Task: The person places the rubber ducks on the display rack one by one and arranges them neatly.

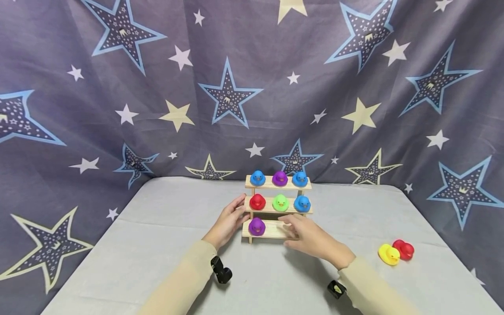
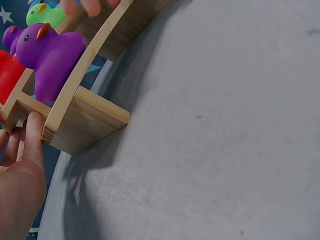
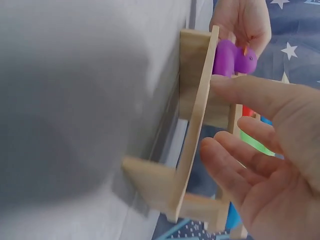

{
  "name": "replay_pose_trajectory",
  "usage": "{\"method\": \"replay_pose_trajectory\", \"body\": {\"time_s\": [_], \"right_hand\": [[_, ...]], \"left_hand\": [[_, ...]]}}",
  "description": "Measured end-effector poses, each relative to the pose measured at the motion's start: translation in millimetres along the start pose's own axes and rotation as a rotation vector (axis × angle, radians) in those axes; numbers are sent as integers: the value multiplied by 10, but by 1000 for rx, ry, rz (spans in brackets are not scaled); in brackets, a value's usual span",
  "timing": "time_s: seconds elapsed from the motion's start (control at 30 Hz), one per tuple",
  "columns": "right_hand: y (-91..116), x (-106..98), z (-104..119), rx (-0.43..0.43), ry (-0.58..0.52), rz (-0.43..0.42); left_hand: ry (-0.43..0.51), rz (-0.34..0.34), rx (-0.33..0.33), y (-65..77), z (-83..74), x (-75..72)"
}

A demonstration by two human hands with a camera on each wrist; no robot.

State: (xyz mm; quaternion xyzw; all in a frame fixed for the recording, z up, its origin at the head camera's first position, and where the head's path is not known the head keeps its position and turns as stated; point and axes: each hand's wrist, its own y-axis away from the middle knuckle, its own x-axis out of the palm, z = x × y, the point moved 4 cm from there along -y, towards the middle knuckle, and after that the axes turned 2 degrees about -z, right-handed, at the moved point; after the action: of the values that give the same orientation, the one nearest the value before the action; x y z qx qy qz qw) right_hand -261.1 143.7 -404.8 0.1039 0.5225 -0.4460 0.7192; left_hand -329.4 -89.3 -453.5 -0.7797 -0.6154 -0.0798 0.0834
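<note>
A small three-tier wooden rack (image 1: 275,235) stands on the cloth-covered table. My left hand (image 1: 227,224) touches its left side with fairly straight fingers, beside the middle and lowest shelves. Over the lowest shelf hovers my right hand (image 1: 311,236), its fingers spread and nothing between them. The right wrist view shows that thumb (image 3: 240,92) at the shelf's front edge, close to a purple duck (image 1: 257,226) on the shelf's left end. Red (image 1: 257,201), green (image 1: 281,202) and blue (image 1: 302,203) ducks fill the middle shelf. On top sit a blue (image 1: 257,178), a purple (image 1: 280,178) and another blue duck (image 1: 300,179).
To the right on the table, a yellow duck (image 1: 389,254) and a red duck (image 1: 404,250) lie close together. A dark curtain (image 1: 252,39) with a star print hangs behind the table and along its sides. Black wrist cameras are strapped at both sleeves.
</note>
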Motion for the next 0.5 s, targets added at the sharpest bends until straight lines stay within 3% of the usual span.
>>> {"method": "replay_pose_trajectory", "body": {"time_s": [0.5], "right_hand": [[489,-453,-311,63,35,-26]], "left_hand": [[-3,-4,2,15,-11,3]]}}
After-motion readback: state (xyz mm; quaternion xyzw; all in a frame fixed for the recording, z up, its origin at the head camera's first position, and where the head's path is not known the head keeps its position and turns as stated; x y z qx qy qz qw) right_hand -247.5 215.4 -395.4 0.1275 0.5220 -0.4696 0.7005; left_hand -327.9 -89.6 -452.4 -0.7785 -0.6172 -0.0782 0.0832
